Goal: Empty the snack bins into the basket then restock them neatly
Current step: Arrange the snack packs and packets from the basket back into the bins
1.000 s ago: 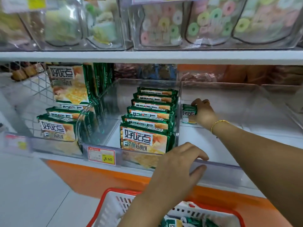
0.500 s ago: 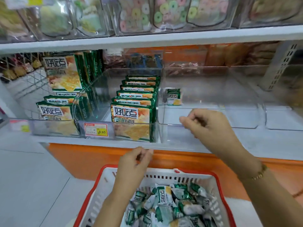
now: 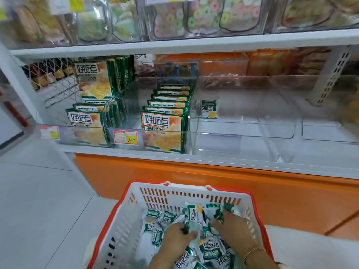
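From the head view, we find both hands down in the white slotted plastic basket with the orange-red rim [image 3: 174, 195], which sits near us, low in the scene. It holds a loose heap of small green-and-white foil snack packets [image 3: 213, 249] lying at all angles.

Our left hand [image 3: 178, 235] has its fingers curled round one packet near the middle of the heap. Our right hand [image 3: 231, 228], with a thin gold bracelet [image 3: 252, 251] at the wrist, is pushed in beside it. Its fingertips are buried, so we cannot tell whether it grips anything.

The place to fill is the clear rectangular plastic bin [image 3: 242, 129] on the white shelf [image 3: 252, 162], up and far from our hands and a little to the right. We judge the right hand the nearer one. The bin's long axis runs from near to far. One lone upright packet [image 3: 208, 109] stands at its far left corner with its face towards us, so we take it that the row builds from there towards the near wall.

What stands in the way, in our judgement:
- the basket's far wall, to be cleared on lifting out
- the bin's near wall, to be reached over
- the upper shelf of clear tubs of pastel ring sweets [image 3: 194, 16], which overhangs the bin

Just left of the clear bin, a like bin holds a neat file of large green cracker packs [image 3: 165, 131], with a red-and-yellow price label [image 3: 125, 137] on its front. More such packs stand further left [image 3: 85, 121]. Below the shelf runs an orange base panel [image 3: 194, 181].
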